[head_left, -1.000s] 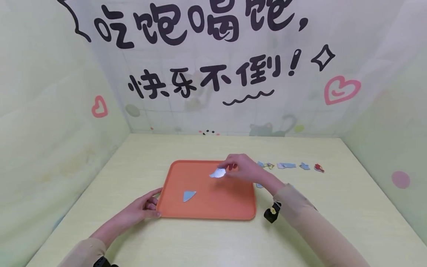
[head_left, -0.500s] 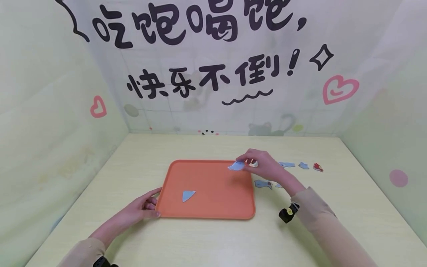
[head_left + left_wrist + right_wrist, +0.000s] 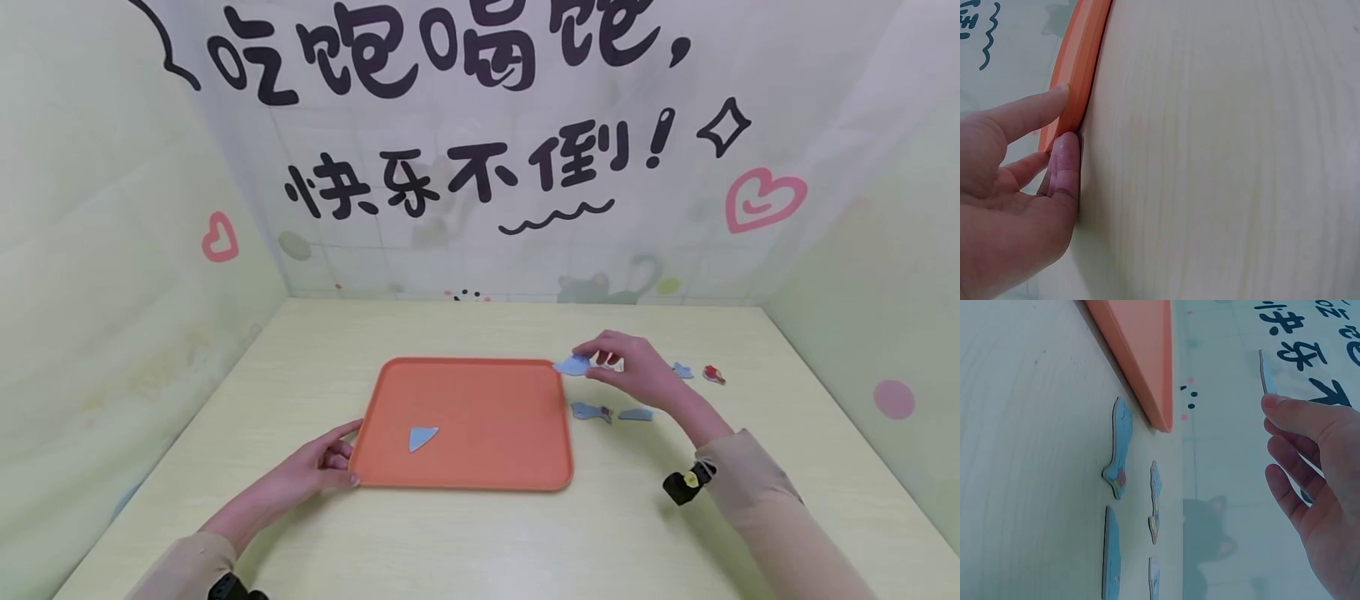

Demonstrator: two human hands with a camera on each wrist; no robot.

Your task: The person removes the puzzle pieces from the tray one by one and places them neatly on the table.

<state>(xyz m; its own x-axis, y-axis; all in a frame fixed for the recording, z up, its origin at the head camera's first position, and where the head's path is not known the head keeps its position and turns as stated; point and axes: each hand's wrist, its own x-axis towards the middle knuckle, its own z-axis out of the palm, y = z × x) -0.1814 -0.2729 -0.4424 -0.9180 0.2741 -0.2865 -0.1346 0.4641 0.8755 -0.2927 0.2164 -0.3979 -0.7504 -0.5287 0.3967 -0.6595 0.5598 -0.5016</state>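
My right hand (image 3: 633, 368) pinches a light blue puzzle piece (image 3: 571, 365) between thumb and fingertips, above the far right corner of the orange tray (image 3: 487, 412). Seen edge-on in the right wrist view, that thin piece (image 3: 1265, 372) sticks up past the thumb tip. At the tray's near left corner my left hand (image 3: 318, 461) grips the edge. In the left wrist view, the thumb (image 3: 1054, 103) presses on the tray's outer wall and the curled fingers lie close by at the corner. A pointed blue puzzle piece (image 3: 422, 438) lies in the tray's left half.
Right of the tray, several flat puzzle pieces lie in two rows on the pale wooden table (image 3: 487, 542). Among them are a fish-like piece (image 3: 591, 412), a blue strip (image 3: 636, 414) and a red piece (image 3: 714, 375). A printed cloth wall (image 3: 480, 258) closes off the back.
My right hand has carried the pinched puzzle piece rightward and slightly away, from over the tray to its far right corner. The left hand and the piece in the tray stay put.
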